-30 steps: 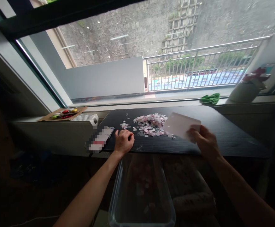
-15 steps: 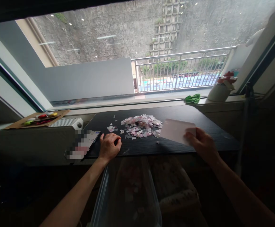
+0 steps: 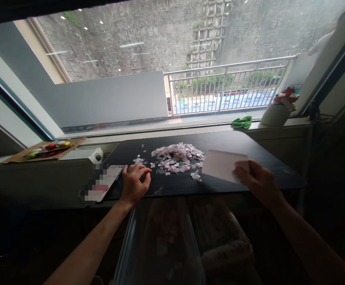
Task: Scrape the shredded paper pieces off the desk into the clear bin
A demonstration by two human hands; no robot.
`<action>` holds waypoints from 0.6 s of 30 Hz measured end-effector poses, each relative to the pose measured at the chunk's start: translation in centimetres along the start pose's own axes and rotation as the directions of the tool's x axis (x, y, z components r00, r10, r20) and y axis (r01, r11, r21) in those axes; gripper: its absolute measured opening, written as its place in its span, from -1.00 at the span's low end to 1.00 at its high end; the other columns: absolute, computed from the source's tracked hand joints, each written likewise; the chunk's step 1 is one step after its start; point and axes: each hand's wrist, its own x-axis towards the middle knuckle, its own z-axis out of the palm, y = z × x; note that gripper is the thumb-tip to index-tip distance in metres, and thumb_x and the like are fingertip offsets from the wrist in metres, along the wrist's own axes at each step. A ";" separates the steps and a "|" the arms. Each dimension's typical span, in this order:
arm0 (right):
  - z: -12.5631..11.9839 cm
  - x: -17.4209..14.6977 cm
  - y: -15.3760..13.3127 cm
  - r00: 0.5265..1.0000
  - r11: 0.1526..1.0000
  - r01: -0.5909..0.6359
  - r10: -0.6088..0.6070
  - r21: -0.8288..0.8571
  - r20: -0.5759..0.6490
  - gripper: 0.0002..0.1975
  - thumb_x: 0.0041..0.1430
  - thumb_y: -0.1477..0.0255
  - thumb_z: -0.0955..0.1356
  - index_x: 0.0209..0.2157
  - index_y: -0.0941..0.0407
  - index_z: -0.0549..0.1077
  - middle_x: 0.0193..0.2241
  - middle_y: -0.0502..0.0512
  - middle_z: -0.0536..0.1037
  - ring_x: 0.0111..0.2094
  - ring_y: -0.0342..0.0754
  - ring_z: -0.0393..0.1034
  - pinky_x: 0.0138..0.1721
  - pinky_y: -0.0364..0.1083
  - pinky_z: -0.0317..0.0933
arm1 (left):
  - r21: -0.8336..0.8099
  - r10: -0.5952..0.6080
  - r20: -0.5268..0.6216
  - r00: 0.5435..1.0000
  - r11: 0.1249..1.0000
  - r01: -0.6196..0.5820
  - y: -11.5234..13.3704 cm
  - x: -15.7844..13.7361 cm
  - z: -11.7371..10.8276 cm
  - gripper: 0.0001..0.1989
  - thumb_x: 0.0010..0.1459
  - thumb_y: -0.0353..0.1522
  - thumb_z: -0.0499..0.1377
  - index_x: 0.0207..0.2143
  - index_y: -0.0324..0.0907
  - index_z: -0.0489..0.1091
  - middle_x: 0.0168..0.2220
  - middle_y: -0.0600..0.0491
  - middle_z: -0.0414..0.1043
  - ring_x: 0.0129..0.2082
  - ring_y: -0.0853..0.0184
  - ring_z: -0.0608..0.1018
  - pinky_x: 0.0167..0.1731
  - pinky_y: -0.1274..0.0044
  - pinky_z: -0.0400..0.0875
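Observation:
A heap of small white and pink paper scraps (image 3: 180,156) lies in the middle of the dark tabletop (image 3: 232,144). My right hand (image 3: 258,178) grips the right end of a thin, pale rectangular card (image 3: 224,165). The card is tilted, and its left edge is close to the heap's right side. A small clump of scraps (image 3: 195,175) lies just below that edge. My left hand (image 3: 135,182) rests at the table's front left, holding nothing, thumb apart from loosely bent fingers. Beside it on the left is a phone (image 3: 111,176), partly blurred out.
Below the table edge stands a clear plastic bin (image 3: 194,241) with some scraps inside. A wrapped bundle (image 3: 226,233) sits to its right. On the sill are a green cloth (image 3: 241,122) and a white spray bottle (image 3: 276,113). Brown cardboard (image 3: 21,155) lies at left.
A small clump of scraps now lies by the card's lower left edge, where only one scrap was. My left thumb and fingers have spread slightly; the card has shifted a little right.

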 end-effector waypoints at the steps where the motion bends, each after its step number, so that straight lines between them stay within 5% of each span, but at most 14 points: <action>1: 0.1 -0.1 -0.1 1.000 1.000 -0.001 0.001 0.001 0.027 -0.76 -0.07 0.25 0.42 -0.34 0.08 0.50 -0.46 0.05 0.57 -0.43 -0.01 0.46 -0.42 -0.09 0.34 | 0.009 0.051 0.015 0.999 0.999 -0.051 0.8 0.2 -0.3 -0.81 0.12 -0.36 0.05 -0.37 -0.08 0.48 -0.30 0.03 0.48 -0.13 0.18 0.49 0.21 0.10 -0.04; 5: 0.1 -0.4 -0.4 0.995 1.000 -0.003 0.006 -0.029 0.100 -0.81 -0.05 0.27 0.40 -0.39 0.08 0.49 -0.50 0.02 0.54 -0.48 -0.06 0.41 -0.49 -0.13 0.30 | -0.033 0.212 0.142 0.967 0.977 -0.209 4.9 0.8 -0.8 -0.78 0.16 -0.37 0.07 -0.24 -0.04 0.50 -0.22 0.05 0.46 -0.04 0.20 0.44 0.27 0.11 -0.20; 9: -0.3 -0.4 -0.7 0.998 0.999 -0.006 0.009 -0.044 0.069 -0.80 -0.08 0.29 0.41 -0.38 0.09 0.50 -0.50 0.03 0.55 -0.49 -0.06 0.41 -0.52 -0.15 0.28 | -0.117 0.338 0.330 0.881 0.941 -0.317 8.2 0.9 0.3 -0.78 0.17 -0.38 0.10 -0.18 -0.05 0.50 -0.18 0.03 0.45 0.01 0.17 0.40 0.27 0.06 -0.23; 14: 0.4 -0.5 -1.1 0.997 1.000 0.007 -0.006 -0.010 0.081 -0.76 -0.06 0.28 0.40 -0.35 0.11 0.50 -0.48 0.03 0.56 -0.48 -0.06 0.44 -0.50 -0.14 0.30 | -0.096 0.363 0.477 0.800 0.927 -0.363 9.4 0.6 1.8 -0.72 0.19 -0.35 0.11 -0.04 0.01 0.44 -0.16 -0.01 0.40 -0.01 0.15 0.40 0.23 -0.04 -0.17; 18: -0.1 -0.6 -1.3 0.995 0.995 0.004 0.006 -0.103 0.096 -0.80 -0.06 0.31 0.40 -0.37 0.11 0.49 -0.51 0.00 0.53 -0.52 -0.09 0.41 -0.54 -0.16 0.26 | -0.091 0.395 0.481 0.783 0.910 -0.404 9.2 0.2 1.7 -0.75 0.21 -0.34 0.09 -0.10 -0.03 0.48 -0.18 -0.01 0.37 -0.02 0.14 0.40 0.19 -0.10 -0.12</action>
